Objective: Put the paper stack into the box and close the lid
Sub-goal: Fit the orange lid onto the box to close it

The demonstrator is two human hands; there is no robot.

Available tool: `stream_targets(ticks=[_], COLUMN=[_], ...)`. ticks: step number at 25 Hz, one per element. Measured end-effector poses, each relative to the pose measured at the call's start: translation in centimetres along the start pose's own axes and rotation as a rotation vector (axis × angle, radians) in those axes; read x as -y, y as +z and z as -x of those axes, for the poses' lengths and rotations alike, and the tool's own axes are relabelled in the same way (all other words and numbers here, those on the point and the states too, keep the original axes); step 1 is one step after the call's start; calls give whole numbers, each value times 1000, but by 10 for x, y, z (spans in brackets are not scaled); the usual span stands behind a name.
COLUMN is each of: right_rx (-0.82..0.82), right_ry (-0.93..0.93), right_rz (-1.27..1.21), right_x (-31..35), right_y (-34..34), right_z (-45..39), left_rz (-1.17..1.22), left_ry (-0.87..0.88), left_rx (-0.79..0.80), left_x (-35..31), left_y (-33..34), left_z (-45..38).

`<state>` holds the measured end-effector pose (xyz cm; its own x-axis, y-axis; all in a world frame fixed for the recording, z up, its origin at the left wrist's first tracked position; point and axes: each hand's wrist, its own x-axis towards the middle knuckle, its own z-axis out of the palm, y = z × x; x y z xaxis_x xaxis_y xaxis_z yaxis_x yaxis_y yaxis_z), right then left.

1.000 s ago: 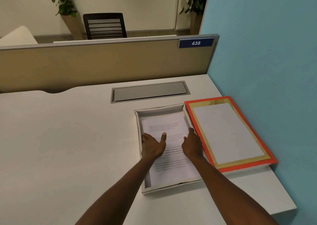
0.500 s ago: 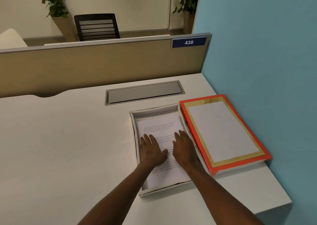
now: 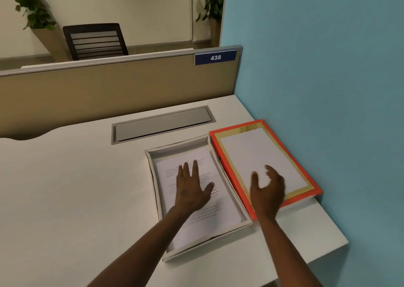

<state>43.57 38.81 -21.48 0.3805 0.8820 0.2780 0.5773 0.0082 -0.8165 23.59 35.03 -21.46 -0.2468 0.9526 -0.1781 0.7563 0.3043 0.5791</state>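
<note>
White table (image 3: 65, 199); white box (image 3: 153, 177) holding white paper stack (image 3: 218, 212) with black print. At its three o'clock, the lid (image 3: 258, 155): orange border, yellow band, white centre. Teal wall (image 3: 317, 57).

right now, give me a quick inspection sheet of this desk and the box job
surface: white desk, bare apart from the job's things
job's things: paper stack lies in the open box; orange lid off, beside it
clutter: nothing seen
hands: left hand flat on the paper; right hand open over the lid, blurred
cables: nothing seen; grey cable hatch closed
surroundings: partition tagged 438, blue wall, chair, plants
</note>
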Motion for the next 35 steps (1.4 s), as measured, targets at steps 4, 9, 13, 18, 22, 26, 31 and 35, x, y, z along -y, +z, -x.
stream_targets(ticks=[4, 9, 13, 18, 22, 26, 31, 35], right_rx=[-101, -75, -58, -68, -93, -108, -100, -115], right_ry=[225, 473, 505, 565, 588, 607, 656, 656], right_rz=[181, 153, 125, 104, 135, 157, 85, 86], right_x=[-49, -76, -86, -91, -93, -95, -93, -89], right_y=[-44, -63, -57, -43, -41, -39, -33, -34], right_z=[-25, -51, -61, -63, -60, -60, -64, -65], left_rz=[2, -54, -243, -354, -400, -409, -360, -196], left_ry=[152, 270, 331, 273, 145, 86, 38, -116], left_rx=[62, 136, 184, 203, 247, 273, 223, 102], left_x=[-37, -66, -74, -73, -66, -62, -64, -82], left_y=[-10, -20, -22, -13, 0, 8, 11, 33], left_z=[-40, -103, -148, -190, -214, -230, -240, -210])
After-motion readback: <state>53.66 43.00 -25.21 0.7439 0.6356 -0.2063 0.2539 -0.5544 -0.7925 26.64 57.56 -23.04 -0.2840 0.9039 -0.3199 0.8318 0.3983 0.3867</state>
